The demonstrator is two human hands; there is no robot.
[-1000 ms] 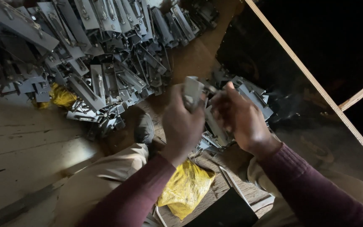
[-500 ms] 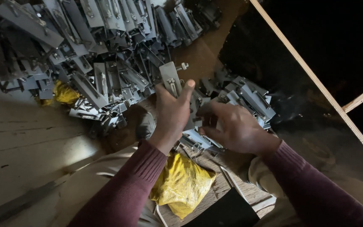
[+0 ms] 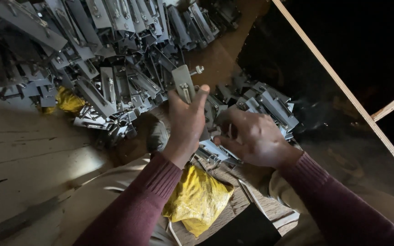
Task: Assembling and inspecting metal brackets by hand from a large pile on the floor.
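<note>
My left hand [image 3: 185,123] grips a flat grey metal bracket [image 3: 182,83] with a bolt [image 3: 199,69] sticking out at its top, held upright above the floor. My right hand [image 3: 254,136] reaches down into a small heap of similar grey metal parts [image 3: 270,105], its fingers curled among them; whether it holds one is hidden. Both arms wear dark red sleeves.
A large pile of grey metal brackets [image 3: 106,50] spreads across the upper left. A yellow bag [image 3: 197,200] lies on a wooden board [image 3: 247,200] between my knees, another yellow bag [image 3: 69,101] under the pile. A wooden frame bar [image 3: 338,82] runs diagonally at right.
My left hand has lifted the bracket up and away from my right hand. My right hand has dropped to the small heap of parts.
</note>
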